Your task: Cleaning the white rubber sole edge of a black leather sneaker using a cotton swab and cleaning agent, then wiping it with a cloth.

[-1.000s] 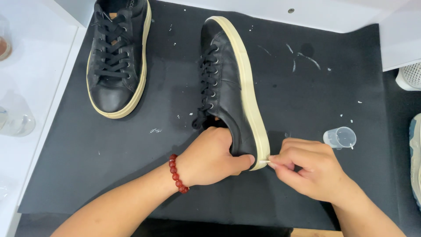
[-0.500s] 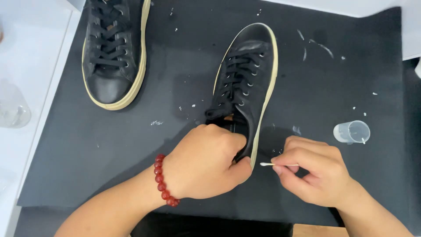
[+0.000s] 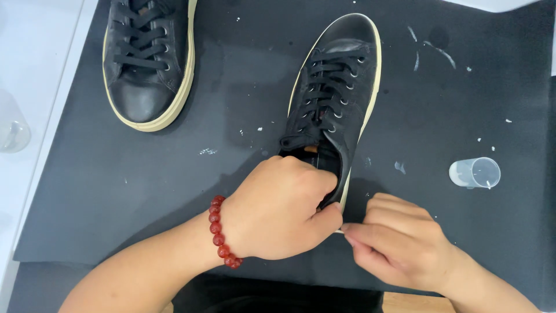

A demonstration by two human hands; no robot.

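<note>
Black leather sneaker [image 3: 339, 87] | cream sole | left hand [image 3: 281, 208] gripping heel

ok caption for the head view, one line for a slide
Left hand grips a black sneaker's heel on a dark mat while the right hand pinches a thin white stick at its sole.

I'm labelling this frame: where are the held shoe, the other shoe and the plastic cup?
held shoe [image 3: 341, 75], head view, on the black upper beside the laces.
other shoe [image 3: 142, 98], head view, on the black toe cap.
plastic cup [image 3: 475, 173], head view, on its clear side wall.
</note>
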